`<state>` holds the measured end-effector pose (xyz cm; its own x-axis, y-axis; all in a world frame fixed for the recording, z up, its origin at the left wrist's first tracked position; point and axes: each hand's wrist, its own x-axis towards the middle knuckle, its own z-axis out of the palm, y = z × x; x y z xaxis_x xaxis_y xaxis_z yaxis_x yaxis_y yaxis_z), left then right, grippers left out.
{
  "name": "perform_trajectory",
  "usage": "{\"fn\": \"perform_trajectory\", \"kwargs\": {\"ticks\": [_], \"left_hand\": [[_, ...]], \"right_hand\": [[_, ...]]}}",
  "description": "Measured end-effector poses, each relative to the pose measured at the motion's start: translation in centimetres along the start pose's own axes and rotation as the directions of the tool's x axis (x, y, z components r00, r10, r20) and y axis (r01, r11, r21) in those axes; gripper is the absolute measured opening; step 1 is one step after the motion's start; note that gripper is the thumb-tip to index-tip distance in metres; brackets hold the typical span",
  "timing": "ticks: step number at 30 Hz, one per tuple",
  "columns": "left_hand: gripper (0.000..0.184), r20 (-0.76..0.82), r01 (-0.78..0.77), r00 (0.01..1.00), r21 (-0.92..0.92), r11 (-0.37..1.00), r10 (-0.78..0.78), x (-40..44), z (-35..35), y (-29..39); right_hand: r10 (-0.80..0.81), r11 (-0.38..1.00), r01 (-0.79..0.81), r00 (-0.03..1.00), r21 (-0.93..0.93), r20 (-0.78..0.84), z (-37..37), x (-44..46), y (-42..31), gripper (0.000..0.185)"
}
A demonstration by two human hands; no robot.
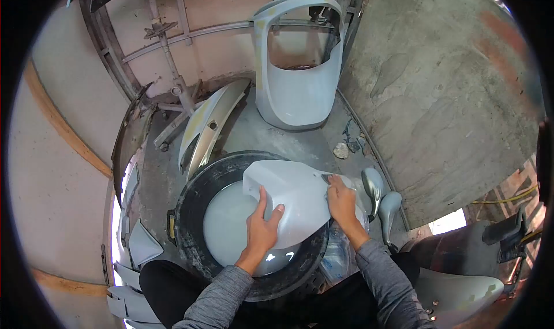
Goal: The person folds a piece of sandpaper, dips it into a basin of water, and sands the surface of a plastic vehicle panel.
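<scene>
One white panel (pixel 300 197), long axis approx. L-R, is over right rim of tub (pixel 188 225); L hand (pixel 261 232) grasps panel's lower-left edge, R hand (pixel 343 205), bent, touches right end, can't tell if gripping

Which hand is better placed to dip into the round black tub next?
Probably the left hand: it appears over the cloudy water; the right hand is on the curved white panel, farther right.
</scene>
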<state>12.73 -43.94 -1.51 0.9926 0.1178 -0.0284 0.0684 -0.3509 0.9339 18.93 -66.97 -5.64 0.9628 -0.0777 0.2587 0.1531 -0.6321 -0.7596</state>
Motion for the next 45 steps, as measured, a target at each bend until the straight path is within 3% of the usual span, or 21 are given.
{"fn": "perform_trajectory", "kwargs": {"ticks": [2,4,6,7,8,10,11,14,16,18,25,30,33,34,37,38,40,41,42,44,45], "left_hand": [[0.075,0.008,-0.041,0.999,-0.029,0.999,0.042,-0.2,0.0,0.3],[0.073,0.025,-0.043,0.999,-0.063,0.997,0.044,0.0,-0.1,0.3],[0.074,0.018,-0.036,0.999,-0.036,0.999,0.037,-0.3,0.0,0.1],[0.074,0.008,-0.035,0.999,-0.012,0.999,0.035,-0.4,0.0,0.2],[0.074,0.005,-0.033,0.999,-0.012,0.999,0.034,-0.5,-0.1,0.4],[0.075,0.033,-0.072,0.997,0.004,0.997,0.071,-0.4,-0.2,1.2],[0.075,0.036,-0.07,0.997,-0.001,0.998,0.07,-0.5,0.1,0.8],[0.074,0.008,-0.116,0.993,-0.035,0.993,0.116,-0.4,0.3,-0.6],[0.074,0.04,-0.052,0.998,-0.052,0.997,0.054,-0.6,0.2,0.2],[0.074,0.043,-0.063,0.997,-0.015,0.998,0.063,-0.5,0.3,0.2],[0.074,0.011,-0.083,0.996,0.012,0.996,0.083,-1.0,0.7,-0.5],[0.075,0.042,-0.108,0.993,-0.055,0.993,0.11,-0.3,0.5,-0.4],[0.075,0.021,-0.09,0.996,0.006,0.996,0.09,-0.9,0.6,-1.0],[0.076,0.023,-0.107,0.994,-0.011,0.994,0.107,-1.0,0.6,-0.6],[0.076,0.012,-0.185,0.983,-0.009,0.983,0.185,-0.7,0.7,-0.7],[0.075,-0.007,-0.247,0.969,0.017,0.969,0.247,-0.5,0.7,-1.0],[0.076,-0.016,-0.231,0.973,0.0,0.973,0.231,-0.7,0.7,-1.0],[0.075,0.009,-0.184,0.983,-0.002,0.983,0.184,-0.7,0.6,-0.5],[0.075,0.036,-0.138,0.99,-0.004,0.99,0.138,-0.8,0.7,0.0],[0.075,0.034,-0.164,0.986,-0.034,0.986,0.165,-0.3,0.7,-0.3],[0.075,0.031,-0.176,0.984,-0.061,0.983,0.178,-0.5,0.6,-0.6]], "right_hand": [[-0.32,0.94,0.329,0.941,-0.088,0.107,-0.1,-1.6,-1.8,0.035],[-0.444,0.894,0.445,0.866,0.052,0.228,-1.3,-2.2,-4.4,0.035],[-0.146,0.988,0.145,0.989,0.054,0.024,-0.7,-1.5,-0.5,0.035],[0.251,0.965,-0.254,0.966,0.07,0.058,-2.2,0.1,-0.9,0.036],[0.249,0.965,-0.253,0.966,0.07,0.061,-1.9,-0.4,-1.1,0.036],[-0.172,0.984,0.172,0.985,-0.042,-0.017,-1.0,-2.1,-2.4,0.037],[-0.31,0.946,0.321,0.936,-0.043,0.166,-1.3,-3.6,-3.4,0.037],[-0.313,0.948,0.318,0.94,-0.014,0.138,-1.4,-3.3,-2.3,0.037],[0.065,0.998,-0.064,0.994,0.009,-0.089,-1.3,0.0,0.2,0.035],[-0.103,0.995,0.102,0.994,-0.016,-0.042,-0.9,-1.7,-1.2,0.037],[-0.076,0.996,0.077,0.996,0.038,-0.045,-0.2,-2.4,-2.4,0.039],[-0.531,0.834,0.551,0.814,-0.022,0.236,-0.7,-4.3,-4.7,0.037],[0.141,0.982,-0.143,0.99,0.124,0.02,-1.6,-0.6,-0.5,0.037],[0.144,0.982,-0.145,0.989,0.124,0.018,-1.5,-1.3,-0.9,0.037],[-0.439,0.891,0.45,0.887,-0.058,0.141,-1.6,-3.9,-5.0,0.036],[-0.439,0.891,0.45,0.888,-0.06,0.133,-1.2,-3.2,-3.5,0.036],[-0.307,0.952,0.306,0.951,-0.011,-0.035,-1.1,-1.3,-1.6,0.036],[0.183,0.961,-0.19,0.982,0.202,0.053,-2.7,-0.1,-1.8,0.035],[0.185,0.961,-0.192,0.981,0.199,0.053,-2.4,-0.5,-1.4,0.035],[-0.04,0.999,0.041,0.993,0.012,-0.109,-0.6,-1.7,-0.9,0.033],[-0.296,0.955,0.296,0.955,-0.008,-0.005,-0.7,-3.2,-2.2,0.034]]}}
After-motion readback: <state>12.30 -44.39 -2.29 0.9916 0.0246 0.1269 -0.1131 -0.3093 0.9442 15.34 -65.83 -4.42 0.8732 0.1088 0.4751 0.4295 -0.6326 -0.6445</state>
